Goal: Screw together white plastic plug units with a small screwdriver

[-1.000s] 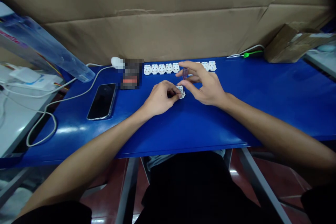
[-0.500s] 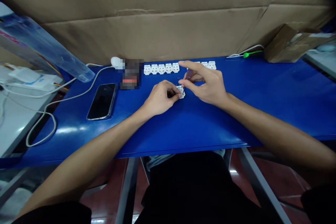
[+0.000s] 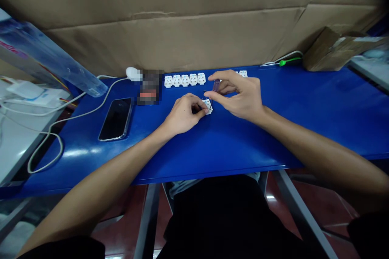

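Observation:
My left hand (image 3: pixel 187 114) pinches a small white block (image 3: pixel 208 106) on the blue table, its fingertips on the block's left side. Just to the right and above, my right hand (image 3: pixel 240 94) holds a small translucent purple screwdriver handle (image 3: pixel 216 85) between thumb and fingers. A thin dark shaft seems to run from the handle down to the block; its tip is too small to make out. Behind my hands stands a row of several white blocks (image 3: pixel 185 80), and another white block (image 3: pixel 243 74) shows partly behind my right hand.
A phone (image 3: pixel 116 119) lies at left, beside a white cable (image 3: pixel 86 114) and a blurred dark item (image 3: pixel 148 87). A clear plastic tube (image 3: pixel 60 58) leans farther left. A green-tipped tool (image 3: pixel 282 63) and a cardboard box (image 3: pixel 330 52) are at back right.
The view has shifted slightly. My right fingers have moved a little around the purple handle, which shows more clearly. My left hand keeps its grip on the white block.

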Demonstrator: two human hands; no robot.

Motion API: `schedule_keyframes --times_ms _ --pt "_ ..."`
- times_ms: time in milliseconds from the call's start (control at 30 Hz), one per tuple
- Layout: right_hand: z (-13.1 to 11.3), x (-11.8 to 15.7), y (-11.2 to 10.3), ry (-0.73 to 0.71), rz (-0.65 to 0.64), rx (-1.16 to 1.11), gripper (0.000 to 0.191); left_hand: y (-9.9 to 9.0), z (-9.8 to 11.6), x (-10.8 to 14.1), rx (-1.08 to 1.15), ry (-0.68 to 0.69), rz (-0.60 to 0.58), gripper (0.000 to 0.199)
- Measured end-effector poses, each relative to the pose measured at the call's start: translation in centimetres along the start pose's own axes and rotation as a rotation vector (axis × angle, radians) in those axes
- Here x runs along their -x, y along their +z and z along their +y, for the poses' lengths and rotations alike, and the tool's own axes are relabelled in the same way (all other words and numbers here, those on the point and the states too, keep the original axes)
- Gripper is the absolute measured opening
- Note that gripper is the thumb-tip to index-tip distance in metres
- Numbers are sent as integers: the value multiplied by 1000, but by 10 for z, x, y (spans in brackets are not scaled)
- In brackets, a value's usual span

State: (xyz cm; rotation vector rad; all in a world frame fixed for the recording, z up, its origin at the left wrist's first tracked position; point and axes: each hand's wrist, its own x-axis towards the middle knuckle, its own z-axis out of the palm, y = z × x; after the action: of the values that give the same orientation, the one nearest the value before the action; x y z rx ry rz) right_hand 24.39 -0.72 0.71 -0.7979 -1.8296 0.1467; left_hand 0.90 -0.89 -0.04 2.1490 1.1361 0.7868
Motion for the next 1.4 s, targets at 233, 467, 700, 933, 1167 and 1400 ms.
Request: schedule_keyframes --times_ms 233,467,700,933,1167,1400 --pt "-4 2 -2 -61 -288 -183 50 -1 0 0 28 -10 -23 9" --pt "-8 1 -1 96 -168 -185 41 0 0 -1 -23 -13 -10 9" --pt "-3 1 2 -10 -89 -25 44 -1 1 -1 -20 3 -4 7" --pt "-4 -2 -5 -101 -281 -159 47 -1 2 0 6 -21 -22 10" --pt "-7 -3 -7 77 -278 -233 38 -1 0 -2 -5 -11 -15 10" --pt "-5 -1 -3 22 -87 -36 36 -1 0 -2 -11 -32 -1 6"
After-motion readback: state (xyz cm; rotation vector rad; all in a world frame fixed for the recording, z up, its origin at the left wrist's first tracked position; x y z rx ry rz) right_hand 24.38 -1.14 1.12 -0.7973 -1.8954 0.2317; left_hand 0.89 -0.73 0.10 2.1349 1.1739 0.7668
